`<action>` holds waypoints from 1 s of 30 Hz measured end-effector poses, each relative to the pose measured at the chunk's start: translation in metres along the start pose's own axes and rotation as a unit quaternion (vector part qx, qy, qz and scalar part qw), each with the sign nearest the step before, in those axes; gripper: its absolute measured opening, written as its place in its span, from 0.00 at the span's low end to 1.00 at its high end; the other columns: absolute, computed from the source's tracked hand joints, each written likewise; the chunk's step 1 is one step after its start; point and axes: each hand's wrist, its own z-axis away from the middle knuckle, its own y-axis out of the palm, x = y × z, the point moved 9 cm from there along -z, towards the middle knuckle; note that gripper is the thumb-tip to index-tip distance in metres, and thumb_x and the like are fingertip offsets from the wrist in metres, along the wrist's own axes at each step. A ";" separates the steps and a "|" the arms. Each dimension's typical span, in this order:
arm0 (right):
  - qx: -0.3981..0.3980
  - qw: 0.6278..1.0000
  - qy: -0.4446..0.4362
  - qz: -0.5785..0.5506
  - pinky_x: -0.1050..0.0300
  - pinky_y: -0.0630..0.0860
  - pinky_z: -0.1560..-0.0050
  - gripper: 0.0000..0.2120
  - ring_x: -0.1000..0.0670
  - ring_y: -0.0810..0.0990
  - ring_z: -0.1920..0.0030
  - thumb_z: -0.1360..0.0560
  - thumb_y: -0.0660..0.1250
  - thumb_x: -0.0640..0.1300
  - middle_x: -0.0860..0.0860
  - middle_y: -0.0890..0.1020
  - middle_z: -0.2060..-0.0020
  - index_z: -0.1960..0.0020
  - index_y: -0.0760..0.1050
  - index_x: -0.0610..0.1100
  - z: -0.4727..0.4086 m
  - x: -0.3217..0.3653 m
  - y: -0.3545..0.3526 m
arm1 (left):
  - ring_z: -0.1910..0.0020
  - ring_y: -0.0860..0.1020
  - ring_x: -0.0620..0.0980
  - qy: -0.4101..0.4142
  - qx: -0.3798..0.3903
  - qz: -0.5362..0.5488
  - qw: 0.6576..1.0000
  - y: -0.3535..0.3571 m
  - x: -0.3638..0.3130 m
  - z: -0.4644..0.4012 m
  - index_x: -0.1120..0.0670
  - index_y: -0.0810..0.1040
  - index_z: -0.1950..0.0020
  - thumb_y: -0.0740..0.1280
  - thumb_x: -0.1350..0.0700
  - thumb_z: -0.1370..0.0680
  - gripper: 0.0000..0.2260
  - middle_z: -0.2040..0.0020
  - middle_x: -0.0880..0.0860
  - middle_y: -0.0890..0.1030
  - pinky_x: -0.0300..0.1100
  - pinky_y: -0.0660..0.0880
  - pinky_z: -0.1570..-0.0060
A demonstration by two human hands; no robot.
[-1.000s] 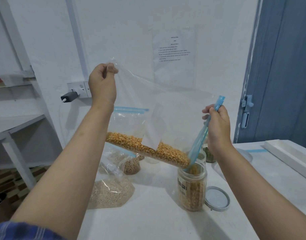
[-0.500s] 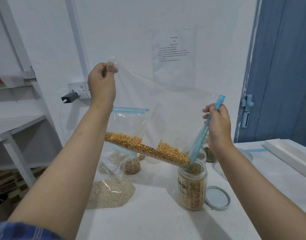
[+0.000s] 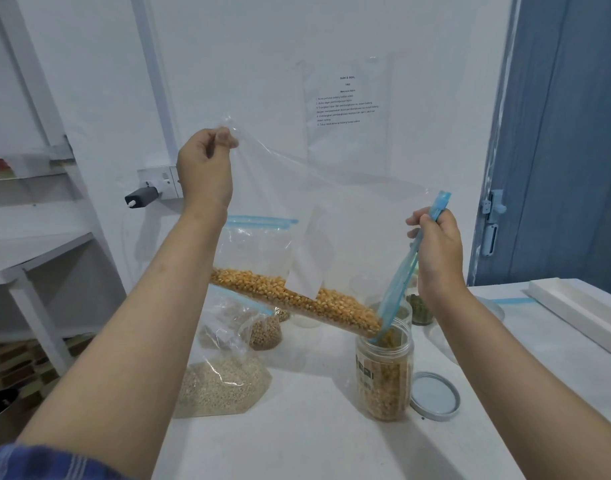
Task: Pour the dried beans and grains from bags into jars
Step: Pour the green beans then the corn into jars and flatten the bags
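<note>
Both grips clamped on corn bag [image 3: 331,209], L hand [image 3: 207,164] high, R hand [image 3: 435,251] by jar [image 3: 383,372] on white table [image 3: 314,438].

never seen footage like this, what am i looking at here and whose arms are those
There is no machine: a camera on a person's head looks down at their own arms. The left hand pinches a corner of a clear zip bag of yellow corn kernels, held high. The right hand grips its blue zip edge, aiming the mouth into a clear plastic jar on the white table. Beside the jar lies its round grey lid; a bag of pale grain sits to the left.
</note>
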 end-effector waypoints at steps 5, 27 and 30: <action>0.000 1.000 0.000 0.005 0.59 0.70 0.49 0.09 0.54 0.72 0.57 0.18 0.54 0.38 0.55 0.77 0.57 0.51 0.71 0.47 -0.002 -0.001 -0.001 | 0.63 0.74 0.35 0.003 -0.003 0.004 1.000 0.001 0.001 0.001 0.46 0.77 0.63 0.63 0.55 0.19 0.13 0.64 0.39 0.78 0.33 0.71 0.51; -0.002 1.000 0.001 0.010 0.55 0.73 0.47 0.09 0.55 0.73 0.57 0.17 0.53 0.39 0.55 0.77 0.57 0.49 0.71 0.46 -0.003 -0.005 -0.001 | 0.58 0.73 0.45 0.067 0.042 -0.059 0.995 0.001 0.001 0.007 0.45 0.72 0.61 0.59 0.50 0.17 0.12 0.62 0.40 0.77 0.36 0.70 0.53; -0.002 1.000 -0.001 0.013 0.55 0.73 0.47 0.08 0.55 0.73 0.57 0.17 0.53 0.40 0.55 0.77 0.57 0.48 0.71 0.45 -0.002 -0.005 -0.001 | 0.59 0.73 0.42 0.081 0.061 -0.071 0.992 -0.001 0.005 0.008 0.45 0.71 0.60 0.58 0.49 0.16 0.12 0.62 0.41 0.75 0.39 0.71 0.51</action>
